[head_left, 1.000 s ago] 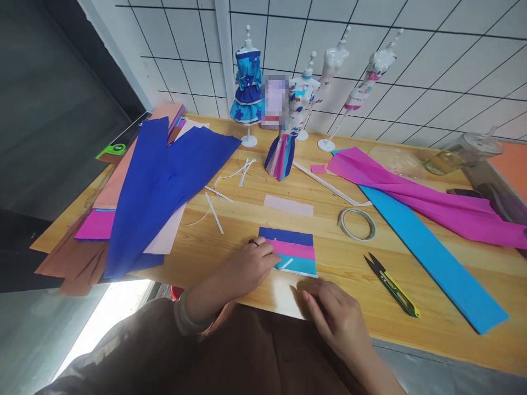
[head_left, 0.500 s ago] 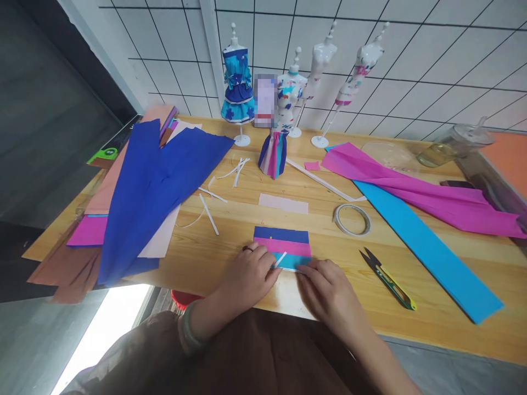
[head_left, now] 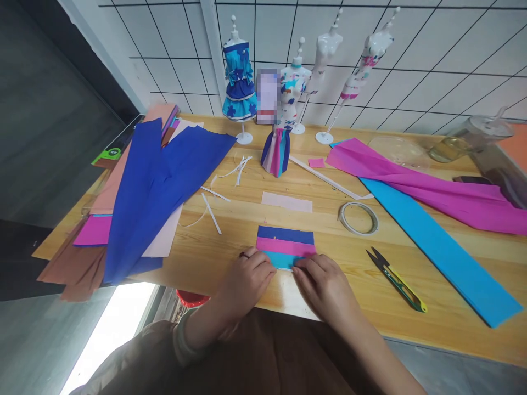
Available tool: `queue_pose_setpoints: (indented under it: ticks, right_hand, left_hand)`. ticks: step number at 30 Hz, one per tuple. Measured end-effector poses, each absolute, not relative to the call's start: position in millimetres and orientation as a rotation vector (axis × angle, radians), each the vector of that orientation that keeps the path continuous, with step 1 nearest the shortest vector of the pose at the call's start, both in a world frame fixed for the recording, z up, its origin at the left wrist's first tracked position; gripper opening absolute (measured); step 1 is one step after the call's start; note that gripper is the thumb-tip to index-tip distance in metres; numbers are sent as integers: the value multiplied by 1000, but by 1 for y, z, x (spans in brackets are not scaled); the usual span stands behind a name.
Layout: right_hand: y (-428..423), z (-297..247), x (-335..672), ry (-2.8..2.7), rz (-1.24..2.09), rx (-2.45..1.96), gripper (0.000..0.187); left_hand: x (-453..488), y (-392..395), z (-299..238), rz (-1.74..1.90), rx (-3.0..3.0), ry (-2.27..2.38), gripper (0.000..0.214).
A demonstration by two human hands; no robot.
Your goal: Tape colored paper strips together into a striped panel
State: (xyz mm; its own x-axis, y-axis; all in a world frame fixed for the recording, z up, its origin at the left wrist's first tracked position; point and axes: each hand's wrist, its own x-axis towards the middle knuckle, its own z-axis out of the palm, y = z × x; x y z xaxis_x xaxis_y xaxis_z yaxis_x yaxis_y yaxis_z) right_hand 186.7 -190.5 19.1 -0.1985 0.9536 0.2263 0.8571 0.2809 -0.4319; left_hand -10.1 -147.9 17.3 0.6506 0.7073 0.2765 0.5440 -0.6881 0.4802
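Note:
A small striped paper piece (head_left: 286,248), banded dark blue, pink and light blue, lies flat near the table's front edge. My left hand (head_left: 251,274) is closed, its fingertips on the lower left corner of this piece. At the lower right edge, my right hand (head_left: 327,280) pinches the light blue band between thumb and fingers. A thin white line shows along the bottom edge between the two hands. Behind the piece lies a pale pink paper strip (head_left: 287,201). To the right are a roll of tape (head_left: 342,220) and yellow-handled thread snips (head_left: 397,282).
Several small mannequins stand at the back, one in a blue dress (head_left: 239,82), another in a striped skirt (head_left: 276,153). Blue paper (head_left: 152,192) covers a stack at left. Magenta paper (head_left: 415,178) and light blue paper (head_left: 444,258) lie right, near a glass jug (head_left: 461,137). White strips (head_left: 212,214) lie mid-table.
The short white strip that stuck up by my left fingers no longer shows. My right fingers have shifted slightly toward my left hand. The whole view has moved a little.

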Motion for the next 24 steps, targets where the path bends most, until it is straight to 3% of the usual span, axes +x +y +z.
queue_pose_setpoints:
  ticks: [11, 24]
  right_hand:
    - [-187, 20, 184, -2186, 171, -1740, 17]
    - [-184, 29, 167, -2481, 23, -1325, 21]
  left_hand:
    - [-10, -151, 15, 634, 2550, 1003, 17]
    - [-11, -152, 28, 475, 2494, 1021, 19]
